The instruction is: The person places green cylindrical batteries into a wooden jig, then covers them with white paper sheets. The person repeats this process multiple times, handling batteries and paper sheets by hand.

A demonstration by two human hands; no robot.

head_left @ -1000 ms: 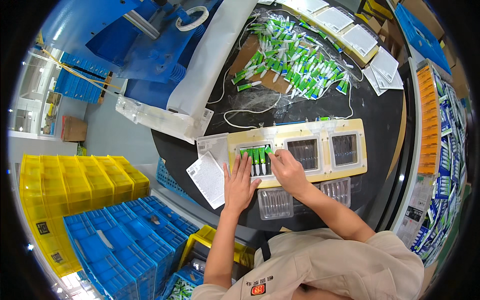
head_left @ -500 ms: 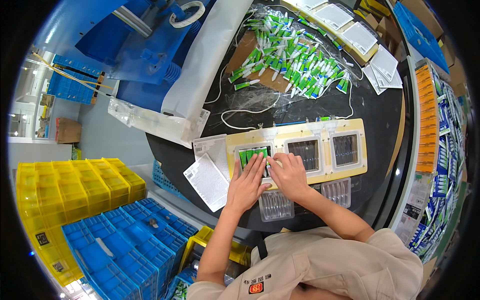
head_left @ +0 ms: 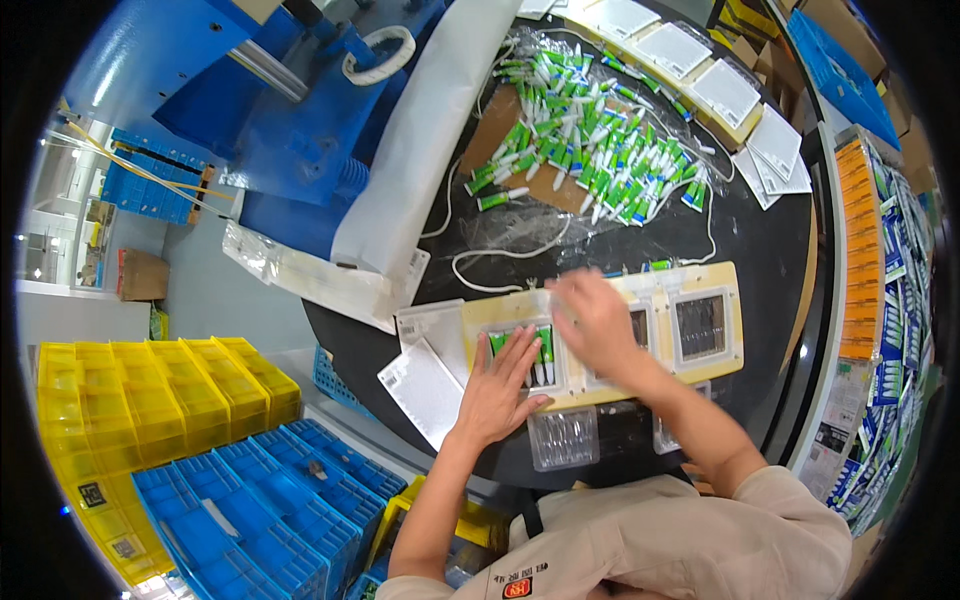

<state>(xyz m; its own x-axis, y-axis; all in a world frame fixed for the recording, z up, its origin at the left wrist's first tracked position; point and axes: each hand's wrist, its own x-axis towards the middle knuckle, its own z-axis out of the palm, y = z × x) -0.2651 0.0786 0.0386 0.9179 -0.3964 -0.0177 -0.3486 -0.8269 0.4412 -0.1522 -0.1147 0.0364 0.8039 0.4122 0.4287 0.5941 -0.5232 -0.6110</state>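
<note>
A long yellow fixture [head_left: 736, 318] with three windows lies across the dark table, each window holding a clear plastic tray. Small green-and-white tubes [head_left: 544, 346] fill the left window side by side. My left hand [head_left: 496, 390] rests on them, its fingers stretched out flat and partly hiding the row. Above the middle window and the fixture's far edge, my right hand [head_left: 598, 325] is smeared by motion, so its fingers are unclear. It covers most of that window. In the right window, the clear tray [head_left: 700, 327] shows ribbed slots without tubes.
Beyond the fixture lies a heap of loose tubes [head_left: 610, 150], with a white cord [head_left: 510, 252] near it. White printed cards [head_left: 420, 385] lie at the left. Another clear tray [head_left: 563, 440] sits at the near edge. Blue machinery [head_left: 300, 150] stands far left; blue crates [head_left: 240, 510] stand near left.
My right hand has lifted off the left window and moved right and away, uncovering more tubes. My left hand stays on the row. The whole view has shifted slightly.
</note>
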